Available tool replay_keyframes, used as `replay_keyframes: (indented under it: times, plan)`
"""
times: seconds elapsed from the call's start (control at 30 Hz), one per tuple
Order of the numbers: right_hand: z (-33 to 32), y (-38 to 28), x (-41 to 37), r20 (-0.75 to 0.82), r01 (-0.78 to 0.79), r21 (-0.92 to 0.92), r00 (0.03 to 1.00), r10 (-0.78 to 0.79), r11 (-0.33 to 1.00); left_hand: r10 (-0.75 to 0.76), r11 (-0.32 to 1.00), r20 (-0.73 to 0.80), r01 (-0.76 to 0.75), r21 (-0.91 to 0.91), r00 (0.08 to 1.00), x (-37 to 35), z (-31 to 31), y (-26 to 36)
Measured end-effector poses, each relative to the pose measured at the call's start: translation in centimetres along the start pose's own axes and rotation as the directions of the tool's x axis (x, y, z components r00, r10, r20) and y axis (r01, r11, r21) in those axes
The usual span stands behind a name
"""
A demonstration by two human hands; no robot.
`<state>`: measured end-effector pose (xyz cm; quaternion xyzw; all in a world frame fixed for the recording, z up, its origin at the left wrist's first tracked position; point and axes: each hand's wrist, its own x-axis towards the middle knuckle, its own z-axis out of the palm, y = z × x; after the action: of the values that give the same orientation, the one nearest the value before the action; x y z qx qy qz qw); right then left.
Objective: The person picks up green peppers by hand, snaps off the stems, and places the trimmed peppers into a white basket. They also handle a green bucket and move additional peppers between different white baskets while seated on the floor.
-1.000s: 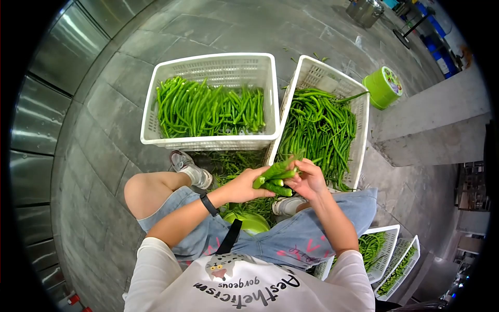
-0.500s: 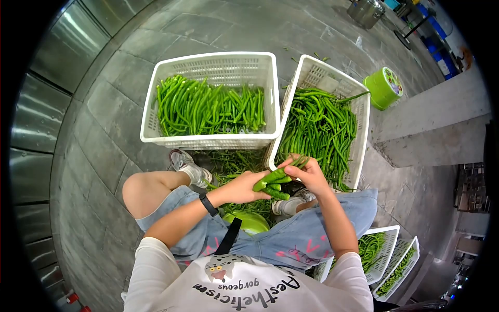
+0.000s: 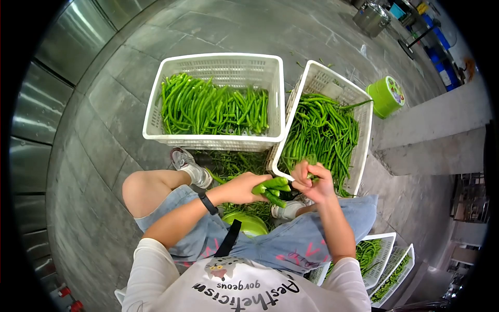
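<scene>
My left hand (image 3: 241,188) is closed around a small bunch of green chili peppers (image 3: 273,190), their thick ends pointing right. Just right of the bunch, my right hand (image 3: 315,182) has its fingers curled in, by the near corner of the right crate. What lies in those fingers, if anything, I cannot make out. The right white crate (image 3: 365,140) is tilted at an angle and heaped with long green peppers (image 3: 322,127). Peppers (image 3: 208,109) lie lined up side by side in the left white crate (image 3: 213,139).
Loose green stems and scraps (image 3: 228,162) cover the floor between my shoes. A green seat (image 3: 247,223) shows beneath me. More pepper crates (image 3: 385,255) stand at lower right. Beyond the right crate are a green bucket-like stool (image 3: 385,98), a pale pillar (image 3: 431,135) and a metal pot (image 3: 371,20).
My right hand has come away from the peppers in my left hand, moving right, and its fingers have curled. The left hand keeps its bunch almost in place.
</scene>
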<state>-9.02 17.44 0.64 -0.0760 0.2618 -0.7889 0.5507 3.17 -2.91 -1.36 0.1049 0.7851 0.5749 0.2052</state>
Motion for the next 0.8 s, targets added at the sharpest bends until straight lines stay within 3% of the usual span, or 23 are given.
replay_keyframes:
  times: [0.03,0.1,0.13,0.2,0.23,0.3,0.33,0.37,0.4,0.43,0.5,0.6,0.7,0.8]
  plan:
    - [0.2,-0.4,-0.1,-0.034,0.091,-0.065,0.995,-0.093,0.994,0.039,0.991,-0.100,-0.052,-0.124,0.994,0.0,0.1,-0.3]
    - [-1.3,-0.9,-0.2,-0.233,0.066,-0.373,0.959,-0.163,0.925,0.072,0.926,-0.304,-0.177,-0.333,0.950,-0.6,-0.1,-0.7]
    - [-1.9,-1.1,-0.2,-0.239,0.006,-0.392,0.965,-0.108,0.920,-0.122,0.751,-0.218,-0.054,-0.658,0.968,-0.9,-0.8,-0.8]
    - [-2.1,0.3,0.1,-0.336,-0.225,-0.636,0.942,-0.002,0.738,-0.185,0.510,-0.294,-0.164,-0.844,0.938,-1.0,-2.6,-1.4]
    - [-2.0,1.0,0.1,-0.390,-0.330,-0.728,0.920,0.034,0.601,-0.207,0.387,-0.341,-0.244,-0.889,0.917,-1.1,-3.6,-1.8]
    - [-2.8,3.8,0.6,-0.302,-0.355,-0.796,0.935,0.186,0.490,-0.359,0.306,-0.421,-0.321,-0.896,0.833,-1.5,-5.6,-2.2]
    - [-3.0,4.8,0.7,-0.273,-0.352,-0.868,0.927,0.256,0.351,-0.406,0.233,-0.434,-0.369,-0.900,0.804,-1.8,-6.4,-2.1]
    - [-3.0,5.7,0.6,-0.253,-0.329,-0.921,0.911,0.324,0.206,-0.380,0.211,-0.471,-0.422,-0.882,0.796,-1.9,-7.1,-2.3]
    - [-4.1,7.1,0.0,-0.111,-0.115,-0.993,0.971,0.213,0.005,-0.353,0.187,-0.507,-0.471,-0.862,0.786,-1.9,-7.7,-2.4]
    - [-4.6,7.6,0.1,-0.161,-0.144,-0.987,0.937,0.311,-0.077,-0.326,0.160,-0.541,-0.519,-0.840,0.775,-1.9,-8.2,-2.6]
    - [-5.4,8.0,-0.2,-0.147,-0.095,-0.977,0.949,0.280,-0.191,-0.310,0.121,-0.557,-0.549,-0.827,0.770,-2.2,-8.6,-2.7]
    - [-4.9,6.3,0.3,-0.152,-0.110,-0.975,0.964,0.219,-0.192,-0.302,0.094,-0.595,-0.597,-0.796,0.745,-2.2,-8.5,-2.8]
    - [-4.1,4.8,0.1,-0.112,-0.077,-0.951,0.989,0.102,-0.300,-0.431,0.146,-0.526,-0.519,-0.842,0.733,-2.1,-8.1,-2.8]
    - [-0.7,4.0,0.8,-0.019,-0.027,-0.997,0.993,-0.116,-0.066,-0.511,0.315,-0.591,-0.504,-0.804,0.624,-1.5,-7.1,-2.7]
